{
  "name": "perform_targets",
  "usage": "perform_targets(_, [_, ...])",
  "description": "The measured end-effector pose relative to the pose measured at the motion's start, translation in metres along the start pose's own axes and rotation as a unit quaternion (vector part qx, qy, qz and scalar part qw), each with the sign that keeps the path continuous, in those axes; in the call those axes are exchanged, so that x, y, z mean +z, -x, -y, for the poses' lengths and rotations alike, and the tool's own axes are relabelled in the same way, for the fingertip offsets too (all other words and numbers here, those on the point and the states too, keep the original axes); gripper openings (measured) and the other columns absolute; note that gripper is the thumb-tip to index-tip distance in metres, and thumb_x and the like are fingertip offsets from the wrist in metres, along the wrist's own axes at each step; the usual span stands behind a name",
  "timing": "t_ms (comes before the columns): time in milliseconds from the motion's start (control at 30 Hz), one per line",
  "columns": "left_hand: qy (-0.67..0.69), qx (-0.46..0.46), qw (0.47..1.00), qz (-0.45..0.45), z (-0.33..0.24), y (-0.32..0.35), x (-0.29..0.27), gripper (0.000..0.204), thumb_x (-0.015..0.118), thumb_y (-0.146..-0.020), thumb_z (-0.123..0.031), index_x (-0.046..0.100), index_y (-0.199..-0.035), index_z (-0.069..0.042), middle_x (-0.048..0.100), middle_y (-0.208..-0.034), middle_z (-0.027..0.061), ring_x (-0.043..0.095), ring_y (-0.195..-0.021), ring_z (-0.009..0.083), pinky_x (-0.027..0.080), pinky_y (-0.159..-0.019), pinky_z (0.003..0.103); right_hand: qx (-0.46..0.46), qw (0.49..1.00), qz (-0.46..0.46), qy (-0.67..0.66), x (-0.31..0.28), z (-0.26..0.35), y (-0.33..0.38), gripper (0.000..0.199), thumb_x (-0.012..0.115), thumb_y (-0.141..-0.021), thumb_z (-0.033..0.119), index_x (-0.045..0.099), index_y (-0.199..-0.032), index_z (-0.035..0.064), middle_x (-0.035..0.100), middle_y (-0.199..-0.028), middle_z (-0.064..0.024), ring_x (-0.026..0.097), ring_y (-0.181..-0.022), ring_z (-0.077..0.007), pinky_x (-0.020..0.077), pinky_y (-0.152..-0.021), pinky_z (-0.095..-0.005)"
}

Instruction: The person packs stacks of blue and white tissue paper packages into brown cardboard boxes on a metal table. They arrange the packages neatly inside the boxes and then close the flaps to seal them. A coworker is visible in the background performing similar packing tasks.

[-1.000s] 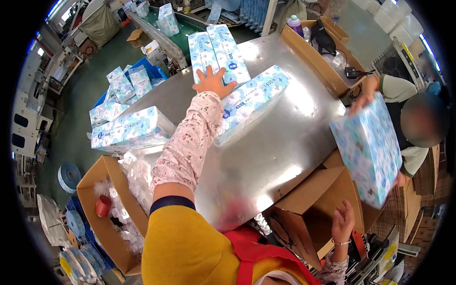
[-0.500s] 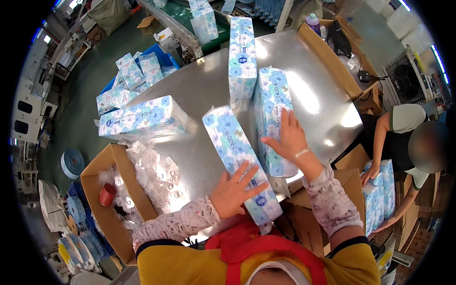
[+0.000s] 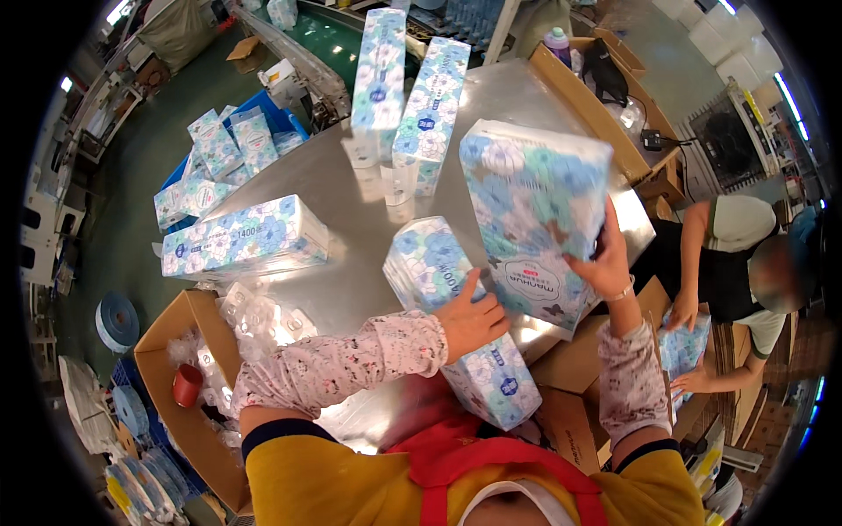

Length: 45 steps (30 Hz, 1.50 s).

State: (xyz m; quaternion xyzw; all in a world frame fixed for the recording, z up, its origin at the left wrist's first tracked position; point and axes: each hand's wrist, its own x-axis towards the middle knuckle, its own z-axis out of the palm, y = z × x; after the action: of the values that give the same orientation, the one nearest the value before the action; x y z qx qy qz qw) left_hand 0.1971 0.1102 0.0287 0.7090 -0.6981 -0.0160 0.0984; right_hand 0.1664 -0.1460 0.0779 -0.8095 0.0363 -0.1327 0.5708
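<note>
My right hand (image 3: 607,259) grips the right side of a floral blue-and-white tissue pack (image 3: 535,206). That pack is tipped up off the metal table, its broad face toward me; the fingers behind it are partly hidden. Nearer to me, a second tissue pack (image 3: 504,386) lies slantwise against my front, and my left hand (image 3: 474,320) is closed over its upper side, fingers bent. Two more packs, a left one (image 3: 379,79) and a right one (image 3: 431,114), stand close together at the far edge. Another pack (image 3: 246,237) lies on the table's left part.
An open carton (image 3: 189,324) with clear plastic pieces and a red roll (image 3: 187,386) is at the left. Beyond it, a blue crate (image 3: 281,118) holds several small packs. A co-worker (image 3: 702,263) handles packs beside an open carton (image 3: 570,368) at right. A box (image 3: 579,96) edges the far right.
My right hand has lifted and tilted its pack, which lay flat on the table. My left hand's spread fingers have bent over the near pack. A further pack now stands at the far edge.
</note>
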Motion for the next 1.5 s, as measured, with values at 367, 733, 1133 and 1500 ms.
perform_targets(367, [-0.036, -0.054, 0.998, -0.02, -0.045, 0.027, -0.059, 0.049, 0.062, -0.057, -0.005, 0.052, -0.105, -0.002, 0.052, -0.094, 0.0078, 0.049, -0.089, 0.0245, 0.037, -0.081, 0.036, -0.123, 0.991, -0.055, -0.009, -0.012, -0.033, 0.085, 0.082, 0.073, -0.066, 0.011, 0.03, -0.134, 0.0, 0.044, -0.123, -0.0098, 0.045, -0.111, -0.0197, 0.0348, -0.095, -0.0313])
perform_targets(733, [-0.249, -0.066, 0.942, -0.214, -0.139, -0.014, -0.156, 0.038, 0.059, -0.064, -0.008, 0.056, -0.102, -0.01, 0.052, -0.093, 0.0084, 0.052, -0.09, 0.0249, 0.042, -0.081, 0.041, -0.242, 0.909, -0.276, 0.198, -0.132, 0.031, 0.196, 0.066, 0.072, -0.072, 0.011, 0.038, -0.128, -0.0012, 0.05, -0.115, -0.0091, 0.051, -0.104, -0.0203, 0.0425, -0.088, -0.0311])
perform_targets(1133, [-0.4, 0.184, 0.893, -0.09, -0.278, -0.135, -0.144, 0.027, 0.045, -0.077, -0.021, 0.054, -0.095, -0.004, 0.051, -0.097, 0.0082, 0.047, -0.101, 0.0237, 0.031, -0.096, 0.033, -0.137, 0.809, -0.533, -0.205, -0.226, -0.001, 0.361, 0.069, 0.062, -0.057, -0.016, 0.043, -0.122, -0.0005, 0.05, -0.114, -0.0114, 0.05, -0.105, -0.0263, 0.0421, -0.09, -0.0366])
perform_targets(1500, [0.046, 0.101, 0.968, -0.225, -0.219, -0.183, -0.2, 0.059, 0.076, -0.054, -0.009, 0.055, -0.109, -0.003, 0.054, -0.094, 0.0127, 0.054, -0.085, 0.0274, 0.043, -0.076, 0.037, -0.054, 0.766, -0.629, -0.121, -0.229, -0.006, 0.444, 0.066, 0.068, -0.06, -0.007, 0.045, -0.122, -0.0016, 0.052, -0.115, -0.0082, 0.051, -0.103, -0.0198, 0.0443, -0.084, -0.0308])
